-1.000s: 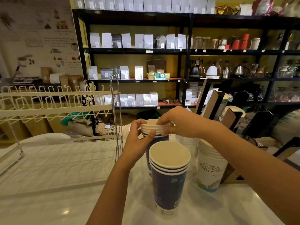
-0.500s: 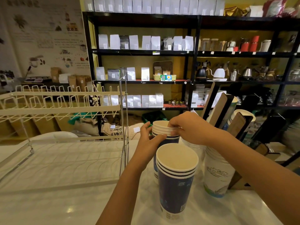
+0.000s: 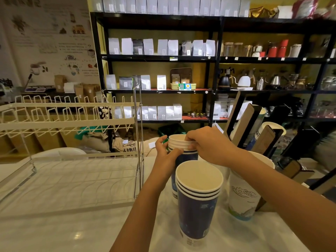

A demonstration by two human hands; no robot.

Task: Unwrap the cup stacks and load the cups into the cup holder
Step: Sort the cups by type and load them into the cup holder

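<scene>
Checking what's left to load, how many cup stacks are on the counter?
3: a blue stack nearest, a blue stack behind it in both hands, a white stack right. Holder cups not counted.

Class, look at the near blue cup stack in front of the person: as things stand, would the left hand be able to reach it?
Probably yes. The left hand grips the far blue stack just behind the near blue stack, whose open rim and left side are bare. It would first have to give up its grip.
</scene>
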